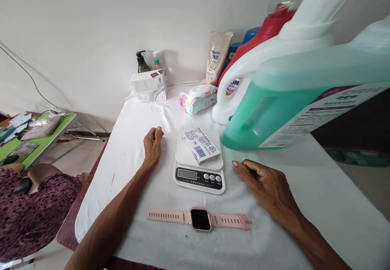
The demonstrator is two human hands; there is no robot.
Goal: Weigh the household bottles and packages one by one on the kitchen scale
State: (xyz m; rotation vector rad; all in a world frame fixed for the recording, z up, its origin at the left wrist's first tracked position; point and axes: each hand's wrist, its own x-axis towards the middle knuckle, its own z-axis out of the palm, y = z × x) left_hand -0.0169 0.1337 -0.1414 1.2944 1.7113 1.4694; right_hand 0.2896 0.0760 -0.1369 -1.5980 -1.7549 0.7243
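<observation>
A white kitchen scale stands on the cloth-covered table, its display blank. Tilted across its platform lies a small white box with blue print and a barcode. My left hand rests on the cloth to the left of the scale, fingers curled in, nothing visible in it. On the other side, my right hand is closed with the thumb pointing at the scale, touching neither scale nor box; no held thing shows. Nearer to me, a pink-strapped smartwatch lies stretched out flat, screen dark.
A jug of green liquid, a white detergent bottle and a red bottle crowd the right. Behind are a pack of wipes, a cream tube, a white carton and a pump bottle. A person sits at left.
</observation>
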